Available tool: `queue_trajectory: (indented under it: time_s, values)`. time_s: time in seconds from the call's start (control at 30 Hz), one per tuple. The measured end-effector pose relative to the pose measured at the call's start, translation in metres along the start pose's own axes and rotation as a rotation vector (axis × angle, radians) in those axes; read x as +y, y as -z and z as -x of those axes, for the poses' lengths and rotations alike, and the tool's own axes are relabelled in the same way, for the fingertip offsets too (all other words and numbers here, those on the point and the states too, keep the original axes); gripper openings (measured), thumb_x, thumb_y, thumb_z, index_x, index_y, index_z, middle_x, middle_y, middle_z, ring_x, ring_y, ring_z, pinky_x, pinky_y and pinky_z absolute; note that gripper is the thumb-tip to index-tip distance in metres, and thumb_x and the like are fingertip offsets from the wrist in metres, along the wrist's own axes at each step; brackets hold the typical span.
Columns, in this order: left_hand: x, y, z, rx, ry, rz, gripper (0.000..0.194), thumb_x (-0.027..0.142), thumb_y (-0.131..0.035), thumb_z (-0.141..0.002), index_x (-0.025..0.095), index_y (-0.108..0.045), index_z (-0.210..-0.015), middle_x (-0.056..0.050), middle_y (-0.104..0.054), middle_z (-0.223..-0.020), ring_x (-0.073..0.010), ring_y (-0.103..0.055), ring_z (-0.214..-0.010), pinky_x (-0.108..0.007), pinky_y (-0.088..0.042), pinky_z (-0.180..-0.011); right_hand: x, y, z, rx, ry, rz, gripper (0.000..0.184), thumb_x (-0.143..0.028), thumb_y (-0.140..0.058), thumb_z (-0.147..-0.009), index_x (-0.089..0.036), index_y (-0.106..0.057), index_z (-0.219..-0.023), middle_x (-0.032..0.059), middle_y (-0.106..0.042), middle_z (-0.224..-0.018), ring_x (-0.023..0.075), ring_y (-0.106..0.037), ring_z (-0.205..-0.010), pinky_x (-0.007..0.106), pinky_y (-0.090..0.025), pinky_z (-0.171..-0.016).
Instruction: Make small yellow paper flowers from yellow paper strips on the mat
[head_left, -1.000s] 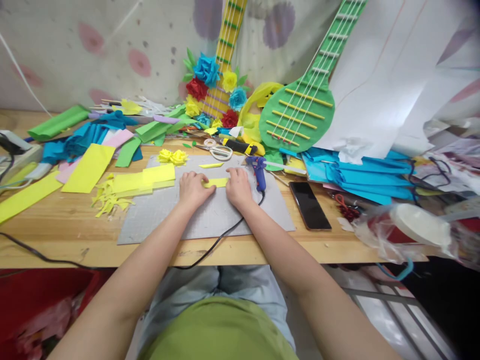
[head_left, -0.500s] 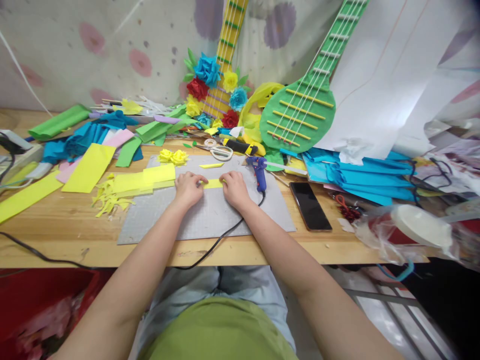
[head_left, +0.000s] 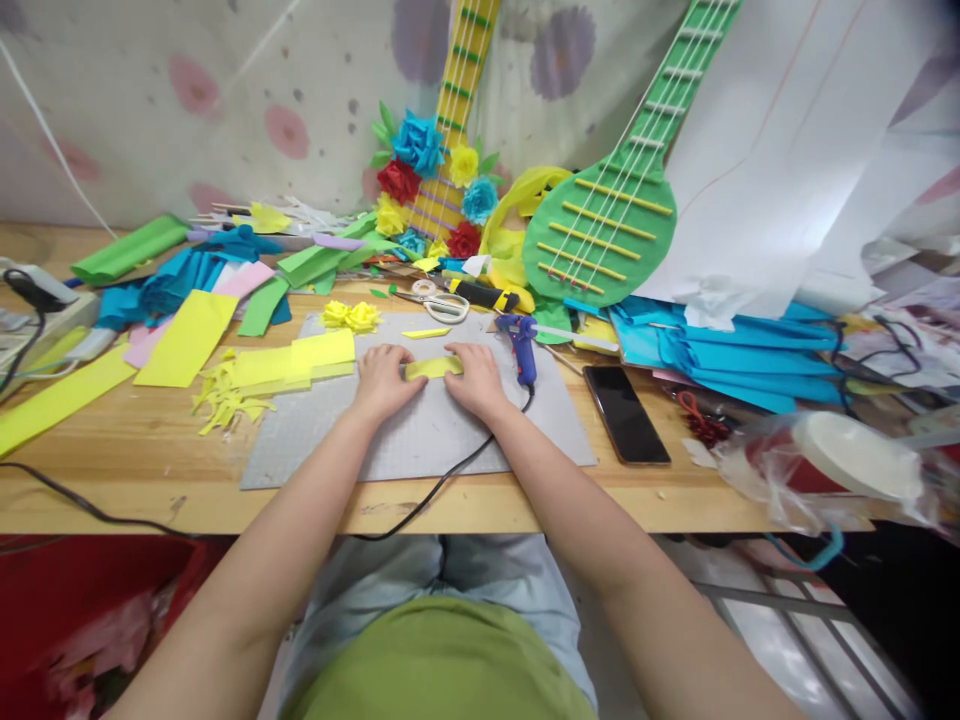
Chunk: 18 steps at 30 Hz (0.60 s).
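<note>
A small yellow paper strip (head_left: 433, 367) lies on the grey cutting mat (head_left: 420, 440). My left hand (head_left: 382, 381) pinches its left end and my right hand (head_left: 475, 377) pinches its right end. Both hands rest on the mat, fingers closed on the strip, which bows slightly upward between them. A blue glue gun (head_left: 519, 343) lies just right of my right hand, its black cord (head_left: 442, 480) trailing off the table's front edge. Larger yellow paper sheets (head_left: 296, 358) sit left of my left hand.
Scissors (head_left: 435, 299), a yellow-black knife (head_left: 484, 294) and two yellow paper flowers (head_left: 349, 315) lie behind the mat. A black phone (head_left: 626, 413) lies to the right. Paper guitars (head_left: 600, 225) lean on the wall. Coloured paper clutters the left, a bagged tape roll (head_left: 847, 455) the right.
My hands have drawn slightly closer together on the strip, which now bulges up between them instead of lying flat. The view shifted a little.
</note>
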<state>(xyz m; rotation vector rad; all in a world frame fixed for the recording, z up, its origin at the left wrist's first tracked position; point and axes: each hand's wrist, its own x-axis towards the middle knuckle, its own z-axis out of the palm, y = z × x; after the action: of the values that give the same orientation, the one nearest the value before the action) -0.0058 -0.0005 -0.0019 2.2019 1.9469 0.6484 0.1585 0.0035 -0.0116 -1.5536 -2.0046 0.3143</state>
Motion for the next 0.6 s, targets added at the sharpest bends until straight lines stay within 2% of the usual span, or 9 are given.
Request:
queue_trajectory:
  time_s: [0.2,0.37,0.5,0.6]
  values:
    - [-0.0001,0.0005,-0.0008,-0.024,-0.056,0.022,0.019,0.035,-0.058,-0.069,0.021,-0.055,-0.08,-0.005,-0.06,-0.091,-0.0236,-0.049,-0.094,-0.037,-0.033,-0.084,-0.0004,0.0012,0.0004,0.021,0.062,-0.028,0.041,-0.014,-0.046,-0.072,-0.015,-0.056,-0.113,0.0077,-0.059,-0.111,0.0221,-0.044,-0.106,0.034,-0.034,-0.094]
    - [0.0019,0.003,0.0012,-0.02,-0.096,0.083,0.019,0.032,-0.056,-0.069,0.022,-0.054,-0.085,-0.002,-0.062,-0.091,-0.0219,-0.051,-0.093,-0.036,-0.031,-0.085,-0.0021,0.0042,0.001,0.041,0.084,0.006,0.032,-0.01,-0.044,-0.074,-0.018,-0.062,-0.099,0.0067,-0.06,-0.097,0.0211,-0.044,-0.099,0.033,-0.035,-0.09]
    - [0.0046,0.0073,0.0034,-0.061,-0.124,0.138,0.029,0.023,-0.056,-0.065,0.023,-0.053,-0.093,-0.001,-0.062,-0.093,-0.0205,-0.052,-0.093,-0.035,-0.03,-0.089,-0.0038,0.0063,0.0012,0.012,0.111,0.046,0.026,-0.008,-0.044,-0.075,-0.02,-0.065,-0.083,0.0067,-0.058,-0.089,0.0206,-0.042,-0.096,0.033,-0.034,-0.087]
    - [0.0055,0.0087,0.0048,-0.088,-0.202,0.151,0.036,0.021,-0.056,-0.062,0.023,-0.054,-0.099,-0.003,-0.06,-0.099,-0.0214,-0.05,-0.099,-0.035,-0.03,-0.091,-0.0031,0.0068,0.0,0.062,0.107,0.041,0.026,-0.007,-0.043,-0.075,-0.02,-0.065,-0.079,0.0064,-0.056,-0.094,0.0199,-0.041,-0.1,0.034,-0.033,-0.089]
